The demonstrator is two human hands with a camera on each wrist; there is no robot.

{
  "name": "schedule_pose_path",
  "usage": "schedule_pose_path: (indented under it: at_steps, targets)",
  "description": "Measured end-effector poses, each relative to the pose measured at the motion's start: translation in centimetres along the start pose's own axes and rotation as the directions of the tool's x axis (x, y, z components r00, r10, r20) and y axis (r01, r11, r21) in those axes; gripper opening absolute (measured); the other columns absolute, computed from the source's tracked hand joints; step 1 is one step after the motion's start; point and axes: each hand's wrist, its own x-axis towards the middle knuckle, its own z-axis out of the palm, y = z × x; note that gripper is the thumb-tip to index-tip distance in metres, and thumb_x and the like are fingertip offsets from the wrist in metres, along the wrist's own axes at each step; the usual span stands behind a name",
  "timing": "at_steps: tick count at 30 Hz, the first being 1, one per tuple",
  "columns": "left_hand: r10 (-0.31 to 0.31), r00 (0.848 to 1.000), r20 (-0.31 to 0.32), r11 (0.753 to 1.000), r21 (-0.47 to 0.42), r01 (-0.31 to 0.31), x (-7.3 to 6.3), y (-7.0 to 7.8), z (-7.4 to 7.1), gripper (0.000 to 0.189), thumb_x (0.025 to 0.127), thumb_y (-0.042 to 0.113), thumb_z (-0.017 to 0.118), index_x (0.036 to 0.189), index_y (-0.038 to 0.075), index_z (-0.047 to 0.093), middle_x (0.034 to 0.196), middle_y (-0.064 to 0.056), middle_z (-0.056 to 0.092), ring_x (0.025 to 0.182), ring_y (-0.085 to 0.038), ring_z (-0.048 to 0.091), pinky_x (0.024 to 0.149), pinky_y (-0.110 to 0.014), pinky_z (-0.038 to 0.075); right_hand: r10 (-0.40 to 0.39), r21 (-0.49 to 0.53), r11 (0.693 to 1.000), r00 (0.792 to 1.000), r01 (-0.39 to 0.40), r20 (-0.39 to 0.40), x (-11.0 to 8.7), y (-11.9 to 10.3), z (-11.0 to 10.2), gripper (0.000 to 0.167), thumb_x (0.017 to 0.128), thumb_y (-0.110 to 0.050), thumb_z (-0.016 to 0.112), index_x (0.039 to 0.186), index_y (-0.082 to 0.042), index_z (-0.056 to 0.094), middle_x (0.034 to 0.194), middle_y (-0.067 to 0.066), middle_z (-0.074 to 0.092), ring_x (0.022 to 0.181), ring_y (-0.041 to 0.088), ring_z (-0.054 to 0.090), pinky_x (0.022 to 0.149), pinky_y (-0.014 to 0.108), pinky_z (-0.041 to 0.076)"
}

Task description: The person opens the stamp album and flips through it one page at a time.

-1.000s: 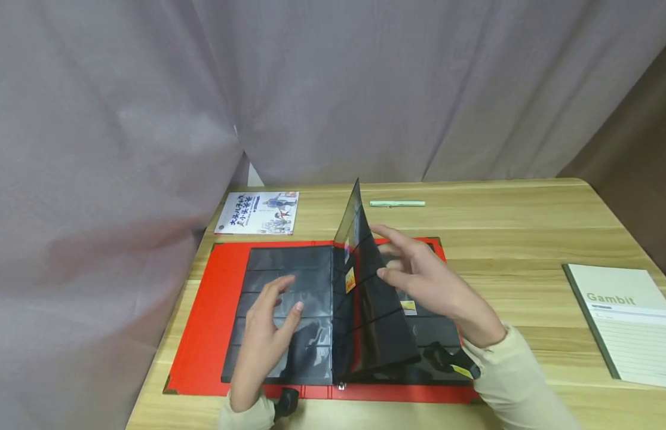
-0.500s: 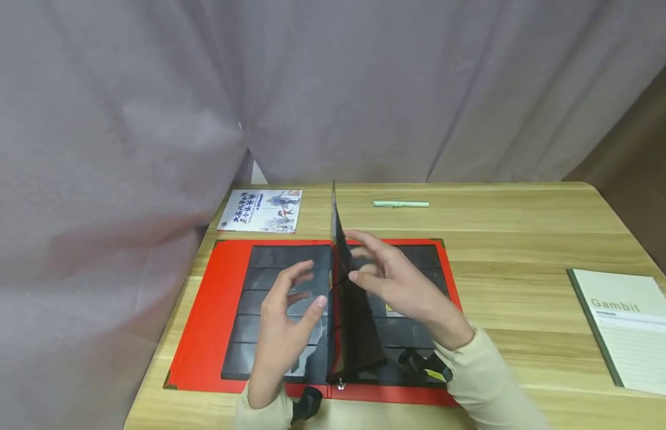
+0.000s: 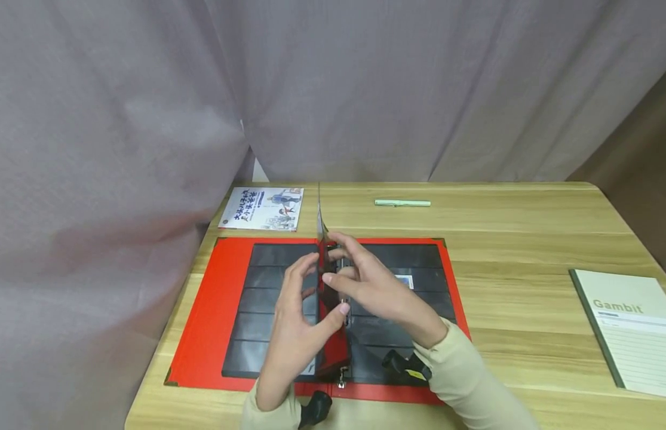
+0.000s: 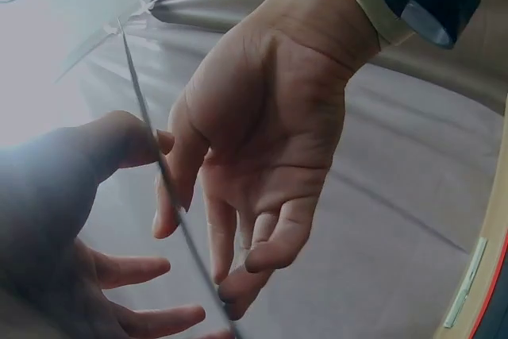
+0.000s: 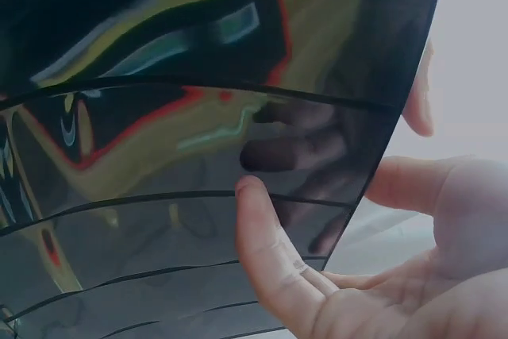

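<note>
A black pocket page (image 3: 321, 221) stands nearly upright out of the open red binder (image 3: 190, 334), seen almost edge-on from the head. My right hand (image 3: 373, 283) pinches its free edge. In the right wrist view, the thumb goes behind the page and a finger lies on the pocketed face (image 5: 175, 236). My left hand (image 3: 297, 316) is close at the page's left side. Its fingers (image 4: 131, 271) are spread and gently bent, and its thumb reaches past the page edge; whether it presses the page I cannot tell.
Black pocket pages (image 3: 273, 275) lie flat on both sides of the binder, with a small stamp-like picture (image 3: 405, 281) on the right. Behind are a picture book (image 3: 263, 209) and a pale green pen (image 3: 402, 203). A Gambit notebook (image 3: 625, 328) lies at right.
The page has swung leftward from leaning right to nearly upright, with my right hand moving along. My left hand has moved right to meet it. A small picture shows on the right-hand page.
</note>
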Motion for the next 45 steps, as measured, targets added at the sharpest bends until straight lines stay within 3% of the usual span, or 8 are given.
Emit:
schedule_pose_path:
  at_steps: [6, 10, 14, 22, 29, 39, 45]
  targets:
    - [0.009, 1.000, -0.021, 1.000, 0.011, -0.008, -0.1, -0.3, -0.4, 0.072, 0.086, 0.022, 0.076, 0.150, 0.014, 0.043, 0.151, -0.003, 0.043, 0.132, -0.026, 0.044, 0.099, -0.056, 0.047, -0.015, -0.051, 0.999, 1.000, 0.014, -0.010, -0.4, 0.2, -0.9, 0.071, 0.101, -0.012, 0.062, 0.159, -0.007, 0.021, 0.140, 0.019, 0.050, 0.092, 0.027, 0.070, 0.078, 0.043, 0.058]
    - [-0.022, 0.999, -0.031, 0.999, 0.039, 0.024, -0.3, -0.5, -0.9, 0.069, 0.087, 0.022, 0.076, 0.149, 0.015, 0.046, 0.151, -0.002, 0.044, 0.132, -0.025, 0.044, 0.099, -0.057, 0.046, -0.037, -0.160, 0.987, 0.997, 0.027, -0.062, -0.9, 0.9, -2.1, 0.068, 0.100, -0.012, 0.064, 0.157, -0.007, 0.028, 0.138, 0.017, 0.053, 0.094, 0.023, 0.070, 0.080, 0.042, 0.059]
    - [-0.031, 0.999, -0.043, 0.998, 0.061, 0.034, -0.4, -0.9, -1.3, 0.066, 0.087, 0.021, 0.077, 0.147, 0.013, 0.049, 0.150, -0.003, 0.045, 0.131, -0.025, 0.045, 0.098, -0.057, 0.047, -0.036, -0.287, 0.958, 0.991, -0.002, -0.126, -1.5, 1.7, -3.5, 0.065, 0.099, -0.019, 0.067, 0.155, -0.008, 0.034, 0.137, 0.014, 0.055, 0.098, 0.019, 0.069, 0.082, 0.038, 0.058]
    - [0.009, 0.997, -0.075, 0.995, 0.102, -0.001, -0.8, -1.3, -2.0, 0.059, 0.088, 0.018, 0.078, 0.142, 0.011, 0.056, 0.147, -0.006, 0.049, 0.131, -0.027, 0.048, 0.093, -0.056, 0.051, -0.079, -0.452, 0.892, 0.982, -0.008, -0.174, -3.0, 2.8, -5.9, 0.063, 0.098, -0.019, 0.068, 0.152, -0.005, 0.039, 0.137, 0.012, 0.055, 0.108, 0.022, 0.064, 0.091, 0.048, 0.054]
    - [0.037, 0.988, -0.150, 0.996, 0.084, -0.025, -1.4, -1.5, -2.4, 0.044, 0.087, 0.010, 0.078, 0.130, 0.011, 0.067, 0.139, -0.008, 0.057, 0.126, -0.025, 0.053, 0.089, -0.051, 0.056, -0.066, -0.427, 0.904, 0.987, -0.003, -0.146, -3.4, 4.2, -8.0, 0.058, 0.100, -0.016, 0.065, 0.150, 0.000, 0.041, 0.138, 0.014, 0.055, 0.119, 0.029, 0.059, 0.096, 0.049, 0.051]
    - [0.130, 0.953, -0.273, 0.992, 0.035, -0.125, -2.1, -1.7, -3.2, 0.024, 0.087, -0.007, 0.074, 0.109, 0.001, 0.075, 0.122, -0.012, 0.067, 0.112, -0.024, 0.063, 0.087, -0.029, 0.056, -0.070, -0.431, 0.903, 0.984, -0.007, -0.162, -2.6, 7.6, -11.1, 0.049, 0.100, -0.009, 0.062, 0.144, 0.006, 0.047, 0.134, 0.023, 0.059, 0.121, 0.037, 0.059, 0.100, 0.056, 0.047]
    - [0.117, 0.940, -0.321, 0.992, -0.001, -0.124, -2.6, -1.6, -3.5, 0.021, 0.089, -0.010, 0.070, 0.107, -0.001, 0.075, 0.118, -0.012, 0.070, 0.108, -0.021, 0.066, 0.086, -0.026, 0.057, -0.042, -0.400, 0.916, 0.981, -0.038, -0.189, -2.2, 8.6, -12.4, 0.048, 0.102, -0.012, 0.060, 0.144, 0.007, 0.046, 0.135, 0.026, 0.058, 0.124, 0.040, 0.056, 0.102, 0.058, 0.044]
